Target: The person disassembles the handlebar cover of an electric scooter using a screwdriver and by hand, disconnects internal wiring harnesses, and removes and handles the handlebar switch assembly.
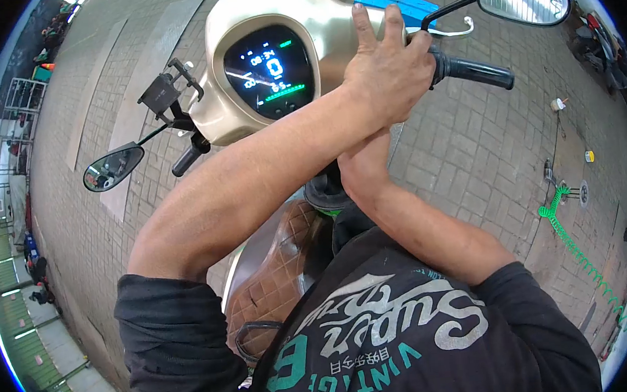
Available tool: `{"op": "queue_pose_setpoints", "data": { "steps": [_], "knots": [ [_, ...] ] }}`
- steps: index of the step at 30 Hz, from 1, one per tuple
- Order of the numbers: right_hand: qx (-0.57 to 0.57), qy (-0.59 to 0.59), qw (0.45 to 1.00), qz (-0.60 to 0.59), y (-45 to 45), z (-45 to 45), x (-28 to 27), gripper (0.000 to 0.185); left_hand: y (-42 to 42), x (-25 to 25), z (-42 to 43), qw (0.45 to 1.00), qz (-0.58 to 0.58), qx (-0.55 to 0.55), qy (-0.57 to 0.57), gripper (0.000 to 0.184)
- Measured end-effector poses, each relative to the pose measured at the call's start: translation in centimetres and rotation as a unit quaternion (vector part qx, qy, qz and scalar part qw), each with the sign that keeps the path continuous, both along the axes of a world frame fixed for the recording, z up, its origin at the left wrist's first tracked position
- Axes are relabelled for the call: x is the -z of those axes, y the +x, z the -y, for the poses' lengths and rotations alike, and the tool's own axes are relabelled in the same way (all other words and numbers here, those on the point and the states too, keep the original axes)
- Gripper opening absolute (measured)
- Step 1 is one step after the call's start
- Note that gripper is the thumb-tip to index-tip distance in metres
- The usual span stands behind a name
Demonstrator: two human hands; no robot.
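Observation:
A gold scooter cowl (333, 17) surrounds a lit digital dashboard (270, 70). My left arm reaches across my body. My left hand (390, 72) rests on the cowl's right side, beside the black handlebar grip (477, 72), with its fingers stretched out and apart. Beneath it, close to the underside of the handlebar, is my right hand (365, 155); its fingers are hidden by the left hand and the cowl. A silver brake lever (455, 33) and a round-ended mirror (526, 0) stick out past my left fingertips.
A phone holder (162, 95), second mirror (114, 167) and left grip (191, 155) are on the scooter's left. Below my arm lies a brown quilted seat (265, 284). A blue object (402, 6) shows behind the cowl. A green coiled hose (579, 252) lies on the paving.

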State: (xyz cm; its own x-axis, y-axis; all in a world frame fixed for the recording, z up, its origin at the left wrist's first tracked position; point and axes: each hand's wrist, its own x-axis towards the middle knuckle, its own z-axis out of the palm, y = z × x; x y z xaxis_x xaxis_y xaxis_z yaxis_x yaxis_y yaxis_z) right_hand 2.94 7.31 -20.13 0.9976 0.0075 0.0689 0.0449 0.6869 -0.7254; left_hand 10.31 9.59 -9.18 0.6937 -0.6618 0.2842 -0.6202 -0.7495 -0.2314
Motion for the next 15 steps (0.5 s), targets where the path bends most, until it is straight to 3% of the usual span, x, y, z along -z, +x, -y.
{"op": "queue_pose_setpoints", "data": {
  "steps": [1,4,6,8,13,15],
  "knots": [
    [0.019,-0.136,0.990,0.037,0.0,0.1,-0.4,0.037,0.3,-0.1,0.1,1.000,0.004,-0.007,-0.003,0.037],
    [0.013,0.098,0.995,-0.013,-0.5,-1.2,-2.5,0.030,0.9,-0.9,0.3,0.999,-0.009,-0.037,0.014,0.042],
    [0.043,-0.081,0.996,0.001,0.2,-0.9,-2.4,0.031,1.2,-1.8,0.2,0.997,-0.035,-0.057,0.031,0.051],
    [0.061,-0.160,0.985,0.002,1.3,-0.9,-3.0,0.031,2.2,-2.4,-0.3,0.996,-0.075,-0.048,-0.007,0.051],
    [0.075,-0.129,0.988,-0.035,3.1,-1.9,-4.3,0.039,3.3,-4.0,-1.2,0.991,-0.107,-0.067,-0.040,0.051],
    [0.120,-0.222,0.967,-0.015,2.7,-2.3,-4.1,0.041,3.0,-3.3,-1.4,0.995,-0.058,-0.054,-0.060,0.049]
  ]
}}
